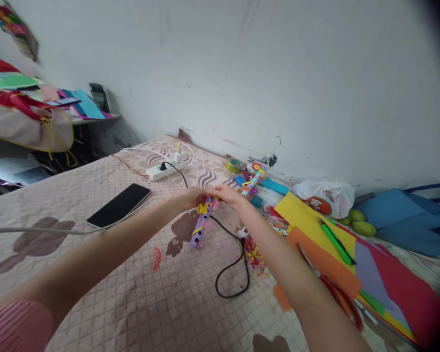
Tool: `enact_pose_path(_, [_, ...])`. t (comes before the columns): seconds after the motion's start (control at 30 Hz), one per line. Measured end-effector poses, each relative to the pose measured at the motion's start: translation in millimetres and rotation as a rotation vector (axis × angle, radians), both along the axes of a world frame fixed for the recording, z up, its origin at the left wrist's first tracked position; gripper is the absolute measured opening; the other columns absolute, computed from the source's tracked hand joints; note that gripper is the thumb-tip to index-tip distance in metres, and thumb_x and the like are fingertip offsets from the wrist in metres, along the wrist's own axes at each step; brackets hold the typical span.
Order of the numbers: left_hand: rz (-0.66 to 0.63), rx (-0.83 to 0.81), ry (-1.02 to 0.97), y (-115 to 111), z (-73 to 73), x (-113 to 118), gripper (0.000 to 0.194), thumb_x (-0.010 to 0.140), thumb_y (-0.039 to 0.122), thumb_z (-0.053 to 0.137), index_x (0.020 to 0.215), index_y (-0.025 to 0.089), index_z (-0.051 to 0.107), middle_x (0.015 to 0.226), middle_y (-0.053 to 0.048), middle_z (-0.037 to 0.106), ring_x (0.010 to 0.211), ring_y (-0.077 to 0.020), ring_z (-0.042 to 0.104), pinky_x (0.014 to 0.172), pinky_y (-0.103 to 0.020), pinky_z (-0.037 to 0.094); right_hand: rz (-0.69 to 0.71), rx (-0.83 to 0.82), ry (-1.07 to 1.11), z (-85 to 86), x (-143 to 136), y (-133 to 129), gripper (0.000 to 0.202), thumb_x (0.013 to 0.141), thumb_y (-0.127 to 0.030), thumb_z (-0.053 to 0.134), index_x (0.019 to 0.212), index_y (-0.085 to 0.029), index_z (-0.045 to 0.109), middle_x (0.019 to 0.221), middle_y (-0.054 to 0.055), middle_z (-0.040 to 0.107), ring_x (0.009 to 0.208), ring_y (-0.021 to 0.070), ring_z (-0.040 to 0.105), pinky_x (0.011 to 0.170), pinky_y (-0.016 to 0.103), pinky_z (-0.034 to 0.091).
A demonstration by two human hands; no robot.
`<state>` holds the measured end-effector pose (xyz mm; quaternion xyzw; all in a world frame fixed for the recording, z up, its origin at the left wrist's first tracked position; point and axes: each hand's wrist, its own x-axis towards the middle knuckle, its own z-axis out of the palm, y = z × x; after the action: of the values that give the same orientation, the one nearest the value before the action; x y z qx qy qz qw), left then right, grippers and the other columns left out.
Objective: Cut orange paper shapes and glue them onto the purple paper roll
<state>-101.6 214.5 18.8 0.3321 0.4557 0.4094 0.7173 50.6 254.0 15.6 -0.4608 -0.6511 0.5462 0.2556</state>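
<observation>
Both my hands meet near the middle of the view, at the top end of a purple paper tube (201, 229) with dark dots and a yellow bow-like piece. My left hand (195, 196) has its fingers closed on the tube's upper edge. From the other side, my right hand (225, 195) pinches at the same end, beside a small pink piece; its fingertips partly hide what they hold. The tube's lower end points toward me over the quilted cover (132, 293). A black cable (220, 292) loops just right of the tube.
A tablet (119, 205) and a white power strip (165, 170) lie to the left. On the right are coloured paper sheets (297, 215), a green cutter (337, 242), red-handled scissors (337, 288), paper scraps (255, 256), tape (234, 165) and a decorated tube (251, 183).
</observation>
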Motion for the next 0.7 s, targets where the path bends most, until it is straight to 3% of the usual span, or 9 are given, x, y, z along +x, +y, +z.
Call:
enact_pose_path(0.17, [-0.015, 0.017, -0.008, -0.9, -0.3, -2.0, 0.008, 0.062, 0.006, 0.067, 0.062, 0.010, 0.060, 0.060, -0.003, 0.063, 0.054, -0.0091, 0.056, 0.054, -0.019, 0.043, -0.014, 0.023, 0.013, 0.3, -2.9, -1.8, 0.019, 0.060, -0.030, 0.064, 0.055, -0.016, 0.052, 0.043, -0.008, 0.044, 0.040, 0.0054, 0.035, 0.041, 0.019, 0.024])
enact_pose_path(0.43, [-0.031, 0.039, -0.006, -2.7, 2.7, -2.0, 0.010, 0.061, 0.007, 0.070, 0.063, 0.010, 0.061, 0.061, -0.004, 0.063, 0.054, -0.0102, 0.056, 0.053, -0.020, 0.043, -0.029, 0.008, 0.018, 2.4, -2.2, -4.8, 0.027, 0.065, -0.042, 0.062, 0.059, -0.015, 0.057, 0.051, -0.002, 0.055, 0.047, 0.0076, 0.046, 0.045, 0.019, 0.032])
enact_pose_path(0.7, [0.003, 0.009, 0.003, -2.7, 2.8, -0.8, 0.007, 0.069, 0.007, 0.060, 0.063, 0.011, 0.059, 0.059, -0.004, 0.061, 0.054, -0.0098, 0.055, 0.051, -0.019, 0.041, -0.033, 0.021, 0.008, 1.1, -1.2, -3.0, 0.023, 0.058, -0.033, 0.068, 0.054, -0.016, 0.053, 0.046, -0.006, 0.047, 0.043, 0.0058, 0.038, 0.043, 0.019, 0.029])
